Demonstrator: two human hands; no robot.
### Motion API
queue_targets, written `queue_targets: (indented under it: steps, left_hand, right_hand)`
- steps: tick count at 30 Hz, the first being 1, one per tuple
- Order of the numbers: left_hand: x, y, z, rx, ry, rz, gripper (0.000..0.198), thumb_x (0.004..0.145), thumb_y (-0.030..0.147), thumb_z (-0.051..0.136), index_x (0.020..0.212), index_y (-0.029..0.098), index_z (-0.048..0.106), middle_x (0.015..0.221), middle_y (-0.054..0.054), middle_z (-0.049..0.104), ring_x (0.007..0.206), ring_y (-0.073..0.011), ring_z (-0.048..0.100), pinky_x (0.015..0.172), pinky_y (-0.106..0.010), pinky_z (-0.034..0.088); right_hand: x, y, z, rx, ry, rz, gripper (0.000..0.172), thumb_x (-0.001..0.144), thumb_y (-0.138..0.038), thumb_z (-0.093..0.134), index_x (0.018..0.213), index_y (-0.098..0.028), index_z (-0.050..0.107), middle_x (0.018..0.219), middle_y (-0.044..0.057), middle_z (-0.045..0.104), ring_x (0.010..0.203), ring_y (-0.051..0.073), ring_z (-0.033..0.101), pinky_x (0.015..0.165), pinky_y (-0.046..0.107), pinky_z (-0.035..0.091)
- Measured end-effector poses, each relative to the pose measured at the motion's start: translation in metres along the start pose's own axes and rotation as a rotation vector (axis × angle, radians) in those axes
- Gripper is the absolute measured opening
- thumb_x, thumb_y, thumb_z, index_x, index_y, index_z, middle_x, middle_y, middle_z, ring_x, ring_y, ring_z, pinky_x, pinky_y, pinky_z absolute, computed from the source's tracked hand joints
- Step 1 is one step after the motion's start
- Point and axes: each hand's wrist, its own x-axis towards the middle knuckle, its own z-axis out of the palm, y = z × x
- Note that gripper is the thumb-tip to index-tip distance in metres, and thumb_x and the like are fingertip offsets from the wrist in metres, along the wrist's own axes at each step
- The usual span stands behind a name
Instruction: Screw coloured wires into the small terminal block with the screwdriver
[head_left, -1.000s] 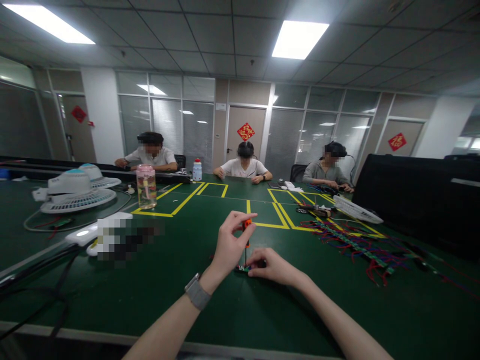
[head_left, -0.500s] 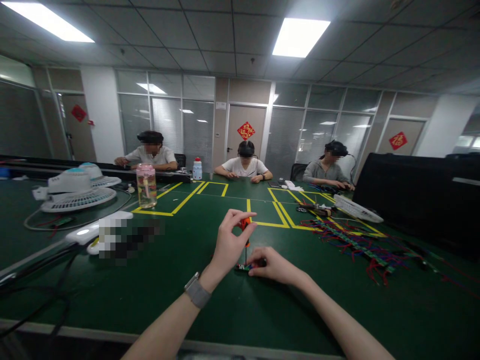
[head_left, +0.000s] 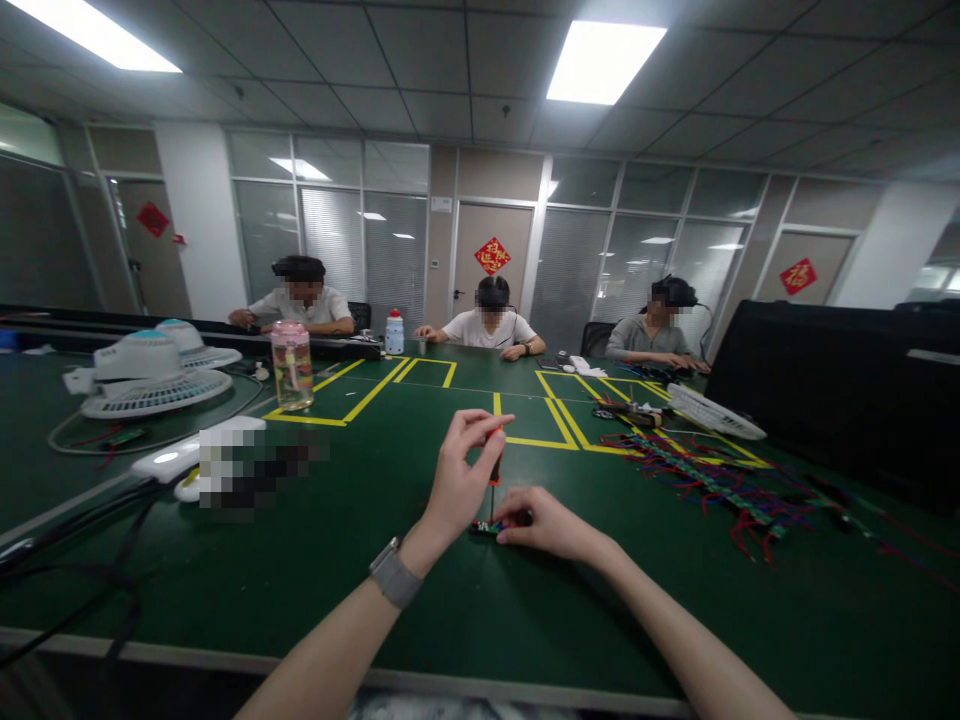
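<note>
My left hand (head_left: 466, 475), with a grey watch on its wrist, is closed round the handle of an orange and black screwdriver (head_left: 494, 474). The screwdriver stands upright, and its thin shaft reaches down to a small green circuit board (head_left: 486, 527) on the table. My right hand (head_left: 541, 522) pinches the board's right end from the side, its fingertips close to the shaft. The exact spot where the tip meets the board is too small to make out.
On the green table (head_left: 360, 640), a bundle of small boards with red and blue wires (head_left: 720, 490) lies right. A drink bottle (head_left: 292, 365), white fans (head_left: 154, 380) and a power strip (head_left: 199, 448) stand left. Co-workers sit across; a black monitor-like panel (head_left: 832, 400) rises at right.
My left thumb and fingers have closed in on the screwdriver handle from a looser ring. My right hand stays on the board. Across the table, the middle co-worker's hand has reached out to a small cup.
</note>
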Motion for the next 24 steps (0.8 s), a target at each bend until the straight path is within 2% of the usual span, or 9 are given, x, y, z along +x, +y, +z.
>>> queue_targets:
  steps: [4,8,10,13,15,17,20,24]
  left_hand:
    - [-0.0008,0.0013,0.0017,-0.150,-0.091,-0.057,0.032,0.092,0.029,0.045,0.119,0.022,0.060,0.110,-0.007,0.059,0.097,-0.0163,0.060,0.080,-0.028,0.052]
    - [0.0003,0.0004,0.0014,-0.043,-0.026,-0.019,0.024,0.085,0.030,0.058,0.105,0.021,0.068,0.097,-0.005,0.059,0.090,-0.0156,0.060,0.077,-0.026,0.051]
    - [0.0011,0.0002,0.0009,0.014,0.000,0.000,0.022,0.084,0.030,0.059,0.101,0.021,0.070,0.098,-0.006,0.057,0.090,-0.0151,0.059,0.079,-0.025,0.049]
    - [0.0016,0.0006,0.0013,-0.042,-0.040,-0.016,0.028,0.090,0.029,0.049,0.111,0.023,0.066,0.111,-0.007,0.056,0.100,-0.0165,0.058,0.083,-0.027,0.049]
    - [0.0013,0.0008,0.0022,-0.126,-0.086,-0.040,0.032,0.091,0.029,0.045,0.118,0.023,0.062,0.114,-0.008,0.058,0.100,-0.0171,0.059,0.082,-0.028,0.051]
    - [0.0008,0.0005,0.0026,-0.144,-0.096,-0.047,0.031,0.090,0.029,0.049,0.117,0.021,0.062,0.108,-0.008,0.061,0.094,-0.0167,0.061,0.079,-0.027,0.051]
    - [0.0003,0.0003,0.0021,-0.056,-0.058,-0.018,0.026,0.086,0.029,0.056,0.108,0.021,0.067,0.100,-0.006,0.061,0.092,-0.0161,0.061,0.079,-0.026,0.050]
    - [0.0001,0.0024,0.0015,-0.077,-0.095,-0.030,0.029,0.090,0.028,0.048,0.114,0.023,0.065,0.111,-0.007,0.058,0.099,-0.0166,0.059,0.084,-0.027,0.049]
  right_hand:
    - [-0.0007,0.0002,0.0000,-0.005,0.000,-0.009,0.017,0.074,-0.023,0.068,0.090,-0.019,0.073,0.078,0.001,0.061,0.069,0.013,0.054,0.063,0.023,0.042]
    - [-0.0004,0.0017,-0.0001,-0.021,-0.003,-0.008,0.017,0.074,-0.022,0.068,0.090,-0.019,0.073,0.077,0.001,0.061,0.069,0.013,0.053,0.063,0.022,0.040]
    - [-0.0002,0.0027,0.0001,-0.018,-0.004,-0.006,0.017,0.073,-0.022,0.069,0.090,-0.019,0.073,0.077,0.001,0.061,0.069,0.013,0.053,0.062,0.022,0.040]
    - [-0.0003,0.0035,0.0006,-0.014,0.000,0.000,0.019,0.073,-0.023,0.070,0.091,-0.019,0.073,0.078,0.001,0.062,0.069,0.013,0.054,0.062,0.022,0.040]
    - [-0.0003,0.0039,0.0009,-0.009,0.003,0.004,0.019,0.073,-0.023,0.069,0.091,-0.018,0.073,0.078,0.001,0.062,0.069,0.013,0.054,0.062,0.022,0.040]
    - [-0.0002,0.0046,0.0010,-0.014,-0.001,0.002,0.019,0.074,-0.024,0.069,0.091,-0.018,0.073,0.078,0.001,0.062,0.069,0.013,0.054,0.062,0.022,0.041]
    - [0.0002,0.0050,0.0006,-0.045,-0.011,0.002,0.020,0.074,-0.024,0.069,0.093,-0.019,0.073,0.080,0.001,0.063,0.070,0.013,0.054,0.062,0.022,0.040]
    - [0.0000,-0.0003,-0.0017,-0.086,-0.028,0.023,0.022,0.075,-0.025,0.069,0.095,-0.020,0.073,0.083,0.002,0.064,0.070,0.013,0.054,0.064,0.023,0.041]
